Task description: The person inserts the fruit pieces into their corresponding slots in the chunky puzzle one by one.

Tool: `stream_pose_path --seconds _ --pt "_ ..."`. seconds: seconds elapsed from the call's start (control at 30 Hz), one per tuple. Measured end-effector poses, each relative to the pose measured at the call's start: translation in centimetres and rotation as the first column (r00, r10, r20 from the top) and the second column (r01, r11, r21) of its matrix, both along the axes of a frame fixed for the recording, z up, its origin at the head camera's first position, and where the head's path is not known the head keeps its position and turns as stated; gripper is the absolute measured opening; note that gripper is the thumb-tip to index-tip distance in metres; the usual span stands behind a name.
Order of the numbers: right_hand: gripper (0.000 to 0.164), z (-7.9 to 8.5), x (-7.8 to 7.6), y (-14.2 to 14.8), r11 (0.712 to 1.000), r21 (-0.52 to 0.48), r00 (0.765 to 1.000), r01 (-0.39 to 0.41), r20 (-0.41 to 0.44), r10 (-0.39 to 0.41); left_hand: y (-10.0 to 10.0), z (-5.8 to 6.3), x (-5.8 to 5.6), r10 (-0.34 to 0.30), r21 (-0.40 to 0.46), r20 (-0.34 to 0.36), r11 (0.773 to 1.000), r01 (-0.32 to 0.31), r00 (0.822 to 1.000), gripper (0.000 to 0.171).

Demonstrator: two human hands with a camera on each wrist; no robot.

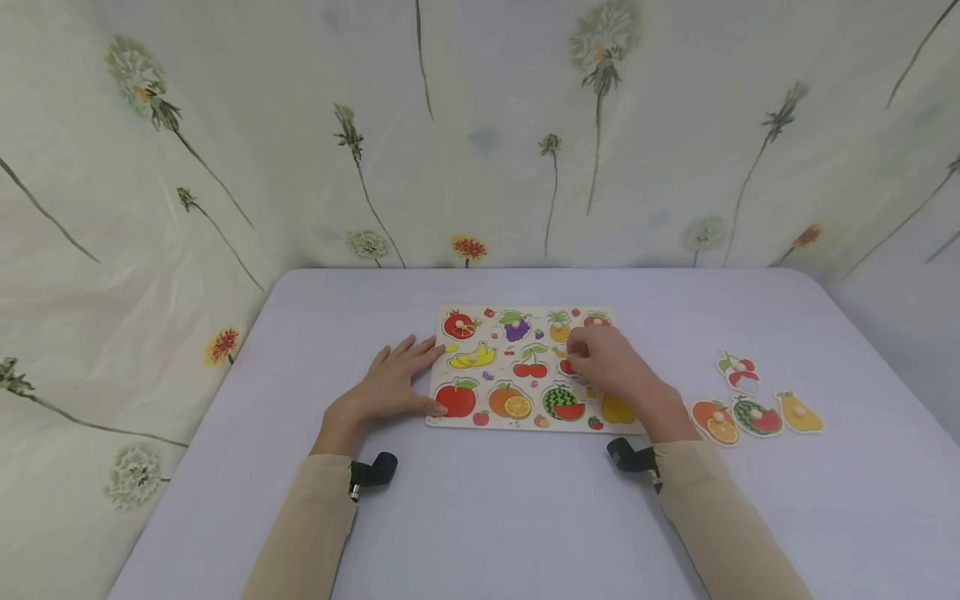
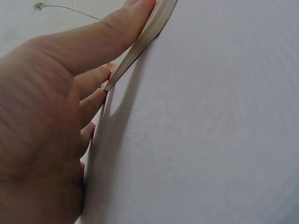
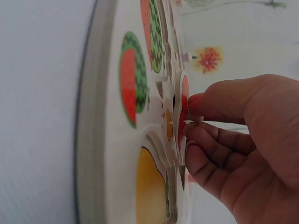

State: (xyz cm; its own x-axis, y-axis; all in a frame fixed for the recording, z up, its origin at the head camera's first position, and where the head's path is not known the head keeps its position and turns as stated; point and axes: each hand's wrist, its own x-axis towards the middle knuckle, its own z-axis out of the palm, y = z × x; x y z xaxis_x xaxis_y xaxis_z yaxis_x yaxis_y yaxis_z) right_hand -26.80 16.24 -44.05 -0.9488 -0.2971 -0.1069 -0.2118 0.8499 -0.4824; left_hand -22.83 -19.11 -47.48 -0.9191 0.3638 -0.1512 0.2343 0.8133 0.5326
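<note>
A white wooden fruit puzzle board (image 1: 540, 315) lies on the table, showing pomegranate, grapes, bananas, cherries and other fruits. My left hand (image 1: 393, 383) rests at its left side with spread fingers. The thumb (image 2: 117, 32) of that hand lies along the board's front left corner in the left wrist view. Over the board's right part, my right hand (image 1: 615, 367) pinches the small knob of a red fruit puzzle piece (image 3: 185, 91) with a green leaf. The piece stands close over the board's surface, and its full shape is partly hidden by the fingers.
Right of the board lie several loose puzzle pieces: an orange (image 1: 716, 422), a watermelon (image 1: 757, 415), a yellow pear (image 1: 800, 412) and a red-and-white piece with green leaves (image 1: 738, 372). A flower-printed curtain (image 1: 480, 167) hangs behind the white-covered table (image 1: 495, 517).
</note>
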Motion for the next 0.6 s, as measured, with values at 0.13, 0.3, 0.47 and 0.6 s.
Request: stream_pose_path --seconds 0.13,0.3,0.47,0.6 --pt "0.010 -0.1 0.1 -0.3 1.000 0.001 1.000 -0.002 0.002 0.002 0.1 0.1 0.0 0.000 0.006 0.003 1.000 0.000 1.000 0.102" --pt "0.012 -0.2 0.4 -0.8 0.999 -0.022 1.000 -0.024 -0.003 0.024 0.0 0.0 -0.1 -0.002 0.000 -0.003 1.000 0.002 1.000 0.102" --pt "0.017 -0.1 0.5 -1.9 0.999 -0.028 0.999 -0.038 -0.017 0.038 0.0 0.0 -0.1 0.003 0.005 0.001 1.000 -0.003 1.000 0.102" --pt "0.016 0.0 0.6 -2.7 0.999 -0.033 0.999 -0.040 -0.026 0.039 0.0 0.1 -0.1 -0.002 0.007 0.002 1.000 0.002 1.000 0.102"
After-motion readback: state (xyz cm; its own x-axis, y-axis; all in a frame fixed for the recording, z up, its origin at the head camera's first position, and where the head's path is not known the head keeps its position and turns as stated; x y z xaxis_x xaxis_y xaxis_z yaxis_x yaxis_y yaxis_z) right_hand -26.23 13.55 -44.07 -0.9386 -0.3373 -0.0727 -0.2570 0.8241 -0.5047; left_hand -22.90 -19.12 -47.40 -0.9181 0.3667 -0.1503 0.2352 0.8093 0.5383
